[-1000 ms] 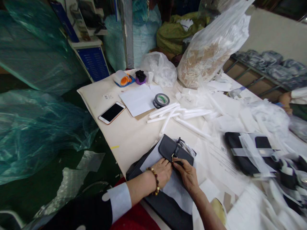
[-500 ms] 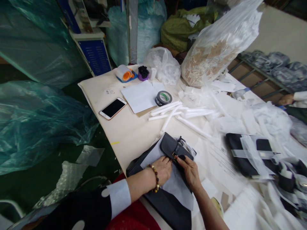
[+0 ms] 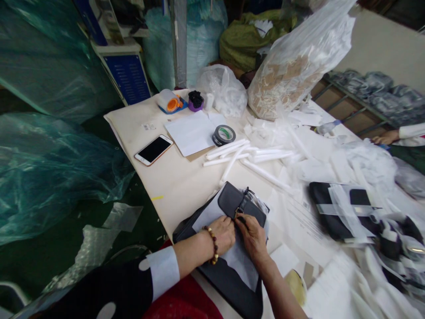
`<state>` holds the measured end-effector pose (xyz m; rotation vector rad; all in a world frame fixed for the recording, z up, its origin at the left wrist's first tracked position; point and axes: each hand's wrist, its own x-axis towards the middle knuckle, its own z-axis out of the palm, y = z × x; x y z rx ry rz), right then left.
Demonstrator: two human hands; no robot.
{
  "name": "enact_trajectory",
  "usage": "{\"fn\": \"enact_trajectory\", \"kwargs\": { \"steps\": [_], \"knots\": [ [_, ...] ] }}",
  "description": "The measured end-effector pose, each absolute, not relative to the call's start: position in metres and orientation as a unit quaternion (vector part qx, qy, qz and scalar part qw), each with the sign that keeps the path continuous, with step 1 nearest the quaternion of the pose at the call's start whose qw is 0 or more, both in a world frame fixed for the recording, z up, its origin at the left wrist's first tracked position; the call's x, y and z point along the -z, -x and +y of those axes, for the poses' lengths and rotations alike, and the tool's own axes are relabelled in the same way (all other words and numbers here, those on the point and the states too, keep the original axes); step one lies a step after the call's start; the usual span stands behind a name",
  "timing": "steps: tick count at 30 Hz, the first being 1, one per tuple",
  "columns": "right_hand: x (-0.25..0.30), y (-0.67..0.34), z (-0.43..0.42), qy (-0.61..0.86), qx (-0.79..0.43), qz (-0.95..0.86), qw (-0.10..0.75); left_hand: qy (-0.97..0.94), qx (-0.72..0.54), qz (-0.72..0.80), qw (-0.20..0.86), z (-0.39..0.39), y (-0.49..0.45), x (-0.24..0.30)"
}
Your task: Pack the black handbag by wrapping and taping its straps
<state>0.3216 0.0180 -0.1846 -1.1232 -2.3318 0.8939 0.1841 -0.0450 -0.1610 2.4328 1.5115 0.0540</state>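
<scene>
A black handbag (image 3: 239, 204) lies at the near edge of the cream table (image 3: 179, 177), partly wrapped in a sheet of white tissue paper (image 3: 209, 212). My left hand (image 3: 223, 234), with a bead bracelet on its wrist, rests closed on the paper beside the bag's flap. My right hand (image 3: 250, 235) pinches at the small metal clasp (image 3: 237, 217) on the flap. The two hands touch each other at the clasp.
A phone (image 3: 154, 149), white sheets (image 3: 191, 133), a tape roll (image 3: 223, 134) and white paper rolls (image 3: 232, 153) lie farther back. A big clear bag of paper (image 3: 295, 66) stands behind. Another black bag (image 3: 335, 208) lies at right amid white wrappings. Another person's hand (image 3: 385, 139) shows far right.
My two hands have drawn slightly closer together at the clasp. The bag and paper stay where they were; the view has shifted a little.
</scene>
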Motion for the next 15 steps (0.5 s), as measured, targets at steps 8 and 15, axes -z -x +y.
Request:
{"fn": "enact_trajectory", "kwargs": {
  "steps": [8,15],
  "knots": [
    [0.184,-0.321,0.011,0.283,-0.144,-0.934,0.163,-0.843,-0.008,0.511,0.171,-0.046,-0.185,0.162],
    [0.176,-0.316,0.007,0.308,-0.133,-0.936,0.109,-0.85,0.001,0.497,0.173,-0.043,-0.182,0.164]
  ]
}}
